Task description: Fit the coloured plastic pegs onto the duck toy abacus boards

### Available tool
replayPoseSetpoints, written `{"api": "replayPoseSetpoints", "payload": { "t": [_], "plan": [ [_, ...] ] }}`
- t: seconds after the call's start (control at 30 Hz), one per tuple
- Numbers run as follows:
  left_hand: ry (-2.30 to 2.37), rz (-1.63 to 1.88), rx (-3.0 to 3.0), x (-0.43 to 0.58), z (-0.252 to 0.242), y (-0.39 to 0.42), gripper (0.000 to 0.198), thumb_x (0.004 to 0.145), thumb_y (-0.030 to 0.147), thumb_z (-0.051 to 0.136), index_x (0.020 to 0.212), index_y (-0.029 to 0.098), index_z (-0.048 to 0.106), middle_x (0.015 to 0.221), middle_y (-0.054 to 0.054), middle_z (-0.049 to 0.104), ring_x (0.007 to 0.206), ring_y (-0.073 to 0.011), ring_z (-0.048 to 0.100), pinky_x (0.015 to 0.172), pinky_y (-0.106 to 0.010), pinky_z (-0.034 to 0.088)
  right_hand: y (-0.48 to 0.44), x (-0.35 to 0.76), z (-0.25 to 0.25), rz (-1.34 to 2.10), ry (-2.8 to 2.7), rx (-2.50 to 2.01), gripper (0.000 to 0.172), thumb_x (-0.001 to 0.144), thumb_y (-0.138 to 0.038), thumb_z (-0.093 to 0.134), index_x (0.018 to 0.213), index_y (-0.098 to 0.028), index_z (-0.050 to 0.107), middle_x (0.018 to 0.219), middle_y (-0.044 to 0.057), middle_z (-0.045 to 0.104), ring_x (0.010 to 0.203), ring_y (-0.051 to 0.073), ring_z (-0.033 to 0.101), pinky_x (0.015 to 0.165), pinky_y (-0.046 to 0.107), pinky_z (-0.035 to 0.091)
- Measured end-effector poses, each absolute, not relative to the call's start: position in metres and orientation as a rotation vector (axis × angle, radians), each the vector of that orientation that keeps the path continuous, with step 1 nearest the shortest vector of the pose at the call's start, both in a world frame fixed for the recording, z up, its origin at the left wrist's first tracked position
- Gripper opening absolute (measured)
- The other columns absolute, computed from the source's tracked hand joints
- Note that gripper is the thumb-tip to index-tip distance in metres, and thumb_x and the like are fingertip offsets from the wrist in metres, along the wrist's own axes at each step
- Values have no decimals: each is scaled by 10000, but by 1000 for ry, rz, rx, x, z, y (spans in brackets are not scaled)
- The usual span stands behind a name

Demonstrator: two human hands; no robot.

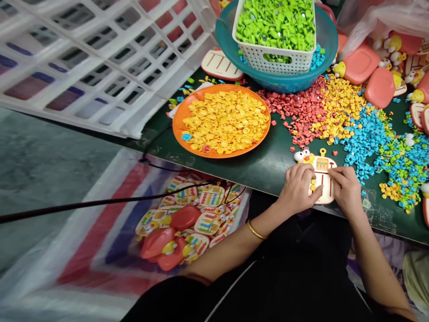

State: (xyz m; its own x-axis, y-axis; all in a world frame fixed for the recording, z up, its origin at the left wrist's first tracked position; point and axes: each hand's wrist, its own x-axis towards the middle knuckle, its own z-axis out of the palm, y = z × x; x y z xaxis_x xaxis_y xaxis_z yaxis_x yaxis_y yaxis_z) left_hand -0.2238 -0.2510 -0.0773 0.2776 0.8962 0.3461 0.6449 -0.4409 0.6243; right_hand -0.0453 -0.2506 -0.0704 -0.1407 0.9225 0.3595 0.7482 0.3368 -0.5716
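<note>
Toy board [326,189] first: lying flat on the green tabletop [261,167], right of the orange plate [178,120] and a bit nearer the body. Showing a duck head [304,156] with big white eyes, and a small yellow loop [322,152] on top. Holding the board on its left side with the left hand [296,188], bending the fingers over it and sticking the thumb out. Touching the right side with the right hand [346,188], putting thumb and finger close together; unable to tell if hiding a tiny piece there. Sitting in the orange plate: lots of yellow pieces [228,120]. Standing behind the plate, to the right: a blue bowl [278,83], holding a white basket [300,67] full of green pieces [278,24]. Spreading out right of the plate: red bits [306,109], yellow bits [335,105] and blue bits [363,134]. Leaning left of the plate: a big white crate [134,128]. Lying lower than the plate: a heap of duck toys [186,217].
</note>
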Motion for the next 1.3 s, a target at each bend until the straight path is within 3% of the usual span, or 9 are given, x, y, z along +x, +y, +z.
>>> {"api": "replayPoseSetpoints", "payload": {
  "t": [0.17, 0.27, 0.37, 0.5, 0.6, 0.73, 1.03, 1.17, 1.3],
  "plan": [
    [1385, 900, 2208, -224, -75, -249, 174, 870, 365, 613, 857, 197, 569, 1033, -93, 638, 1034, -265, 553, 913, -424, 409, -231, -52, -60, 389, -1954, -1454, 271, 944, -220, 483, 1020, -263, 740, 984, 79, 702, 926, 219, 635, 835, 382, 529],
    [1347, 865, 2261, -226, -75, -248, 250, 887, 376, 613, 1064, 200, 636, 1188, -105, 646, 1119, -285, 539, 951, -450, 389, -180, -55, -52, 260, -1847, -1698, 223, 908, -282, 564, 1021, -195, 736, 976, 106, 701, 873, 226, 631, 818, 367, 504],
    [1227, 848, 2400, -227, -75, -248, 332, 946, 321, 544, 1271, 291, 603, 1357, -57, 615, 1275, -303, 480, 1063, -533, 282, -140, -55, -46, 237, -1936, -1885, 206, 880, -242, 565, 898, -161, 753, 898, 117, 710, 830, 227, 625, 795, 344, 474],
    [1161, 848, 2436, -227, -75, -247, 354, 974, 263, 483, 1307, 307, 592, 1342, -41, 640, 1285, -274, 506, 1146, -586, 151, -153, -50, -40, 294, -1896, -1825, 218, 885, -267, 560, 880, -171, 756, 894, 102, 737, 837, 224, 648, 801, 335, 473],
    [1208, 901, 2361, -226, -76, -247, 343, 955, 288, 496, 1272, 235, 616, 1277, -83, 655, 1212, -259, 552, 1140, -532, 231, -192, -41, -41, 391, -1754, -1730, 235, 902, -337, 577, 932, -188, 756, 927, 88, 750, 820, 217, 664, 769, 339, 504],
    [1289, 985, 2284, -225, -78, -248, 307, 910, 323, 536, 1157, 164, 625, 1166, -118, 648, 1132, -272, 555, 1066, -478, 346, -222, -37, -54, 383, -1832, -1599, 200, 914, -296, 584, 886, -218, 766, 913, 76, 734, 905, 231, 647, 818, 378, 522],
    [1308, 983, 2164, -225, -82, -246, 275, 853, 446, 626, 903, 197, 522, 980, -86, 580, 1006, -261, 524, 931, -428, 444, -249, -40, -63, 449, -2014, -1313, 245, 930, -176, 529, 936, -262, 758, 891, 48, 703, 873, 198, 635, 783, 359, 533],
    [1312, 949, 2183, -226, -81, -245, 293, 857, 449, 634, 953, 183, 561, 1021, -94, 591, 1021, -262, 521, 925, -418, 439, -232, -46, -62, 462, -1897, -1360, 248, 935, -190, 505, 937, -247, 746, 905, 46, 724, 867, 192, 652, 807, 349, 530],
    [1224, 897, 2311, -227, -77, -246, 335, 918, 392, 588, 1207, 221, 602, 1241, -80, 619, 1163, -271, 509, 1019, -457, 355, -188, -36, -59, 330, -1803, -1674, 193, 897, -237, 560, 905, -190, 747, 931, 98, 718, 869, 227, 641, 808, 370, 503]
  ]
}}
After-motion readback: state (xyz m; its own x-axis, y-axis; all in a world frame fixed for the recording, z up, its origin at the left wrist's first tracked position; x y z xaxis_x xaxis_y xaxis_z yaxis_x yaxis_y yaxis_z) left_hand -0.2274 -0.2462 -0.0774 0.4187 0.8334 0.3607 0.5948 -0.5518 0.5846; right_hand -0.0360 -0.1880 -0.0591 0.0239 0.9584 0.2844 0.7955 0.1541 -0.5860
